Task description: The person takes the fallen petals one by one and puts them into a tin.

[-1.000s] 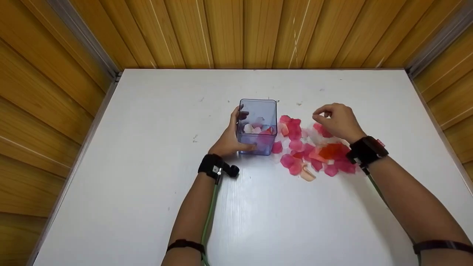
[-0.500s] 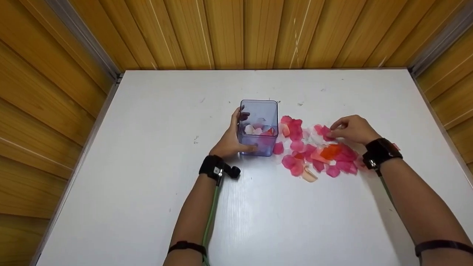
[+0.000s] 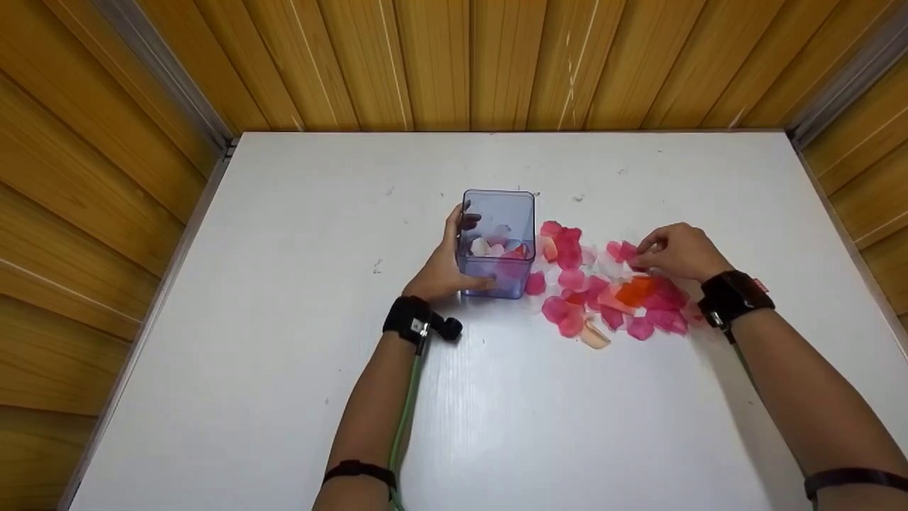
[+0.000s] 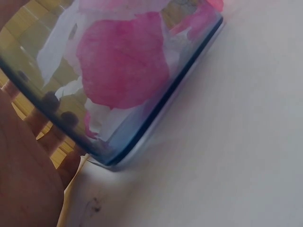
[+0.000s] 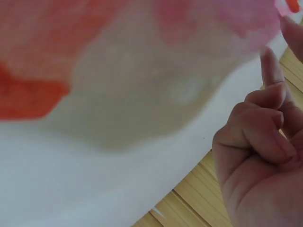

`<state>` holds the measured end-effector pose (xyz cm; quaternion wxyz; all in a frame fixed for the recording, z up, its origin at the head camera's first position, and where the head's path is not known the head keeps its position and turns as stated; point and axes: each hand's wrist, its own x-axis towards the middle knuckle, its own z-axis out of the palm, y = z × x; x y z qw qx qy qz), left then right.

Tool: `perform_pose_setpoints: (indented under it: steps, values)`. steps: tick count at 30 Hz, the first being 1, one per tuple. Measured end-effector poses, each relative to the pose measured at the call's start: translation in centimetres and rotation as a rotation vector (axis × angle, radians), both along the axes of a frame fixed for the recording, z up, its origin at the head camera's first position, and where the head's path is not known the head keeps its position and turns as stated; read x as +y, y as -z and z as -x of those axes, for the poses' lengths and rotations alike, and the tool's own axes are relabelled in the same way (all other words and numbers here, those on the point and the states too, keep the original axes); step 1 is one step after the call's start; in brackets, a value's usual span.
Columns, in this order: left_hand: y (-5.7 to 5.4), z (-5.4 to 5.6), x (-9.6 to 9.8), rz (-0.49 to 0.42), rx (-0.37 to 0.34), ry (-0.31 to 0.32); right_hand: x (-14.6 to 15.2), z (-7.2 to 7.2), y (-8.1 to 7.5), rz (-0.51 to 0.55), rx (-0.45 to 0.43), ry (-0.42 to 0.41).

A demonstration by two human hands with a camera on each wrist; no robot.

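Observation:
My left hand (image 3: 443, 270) grips the side of a clear bluish plastic container (image 3: 499, 245), with the thumb across its near face. Several pale and pink petals (image 3: 496, 248) lie inside; a large pink petal (image 4: 123, 61) shows through the wall in the left wrist view. My right hand (image 3: 677, 252) is at the far right part of a scatter of petals, its fingertips at a pink petal (image 3: 626, 250). In the right wrist view the right hand (image 5: 260, 142) has curled lower fingers, with thumb and index tips slightly apart. Whether they pinch the petal is unclear.
Loose pink, white and peach petals (image 3: 571, 278) spread over the white table (image 3: 284, 319) right of the container. An orange petal (image 3: 636, 291) lies among them, and a curled peach petal (image 3: 594, 333) is nearest the front. Wood-look panels (image 3: 440, 64) stand behind.
My right hand has moved right and down from above the petals to the pink petal, then stayed almost still. The left hand and container have kept their place.

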<state>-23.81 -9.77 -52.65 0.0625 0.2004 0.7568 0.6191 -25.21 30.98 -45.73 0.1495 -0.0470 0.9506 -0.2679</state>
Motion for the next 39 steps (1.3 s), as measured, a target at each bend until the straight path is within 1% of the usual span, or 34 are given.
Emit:
perform_pose_setpoints:
  steps: [3,6,8,11,15,18,20,23,25,27,30,32,34,36,39]
  values:
    - [0.1,0.0,0.1,-0.003,-0.003,0.0,0.1,-0.1,0.0,-0.008,0.026,-0.002]
    - [0.2,0.0,0.1,-0.005,-0.007,0.005,0.2,-0.1,-0.4,0.027,0.057,0.038]
    - [0.3,0.0,0.1,-0.008,-0.006,0.006,0.1,-0.2,-1.0,0.056,0.082,0.065]
    - [0.3,0.0,0.0,-0.005,-0.001,0.003,-0.8,-0.6,-2.2,0.115,0.132,0.079]
    - [0.2,0.0,-0.1,-0.001,0.003,-0.001,-3.7,-1.5,-4.4,0.214,0.2,0.05]
    - [0.1,-0.1,-0.2,-0.003,0.002,0.001,-7.0,-2.4,-5.9,0.288,0.233,0.001]
    - [0.1,-0.1,-0.2,-0.008,0.0,0.009,-9.3,-2.9,-6.5,0.334,0.257,-0.04]
    - [0.1,0.0,-0.2,-0.014,-0.001,0.018,-12.7,-3.1,-6.7,0.373,0.321,-0.102]
    - [0.2,0.1,-0.2,-0.017,-0.002,0.018,-14.7,-3.0,-6.6,0.372,0.37,-0.154]
    - [0.3,0.1,-0.1,-0.014,-0.003,0.016,-16.4,-2.8,-6.3,0.34,0.416,-0.195]
    - [0.5,0.2,0.1,-0.004,-0.008,0.019,-17.9,-2.4,-5.7,0.257,0.451,-0.23]
    - [0.5,0.2,0.3,-0.002,-0.014,0.028,-18.2,-2.2,-5.4,0.199,0.461,-0.227]
    - [0.5,0.3,0.5,-0.008,-0.019,0.038,-18.0,-2.1,-5.3,0.175,0.447,-0.208]
    - [0.4,0.3,0.6,-0.014,-0.02,0.04,-17.5,-2.0,-5.5,0.186,0.427,-0.192]
    - [0.2,0.4,0.6,-0.026,-0.013,0.034,-16.2,-1.7,-5.9,0.254,0.396,-0.164]
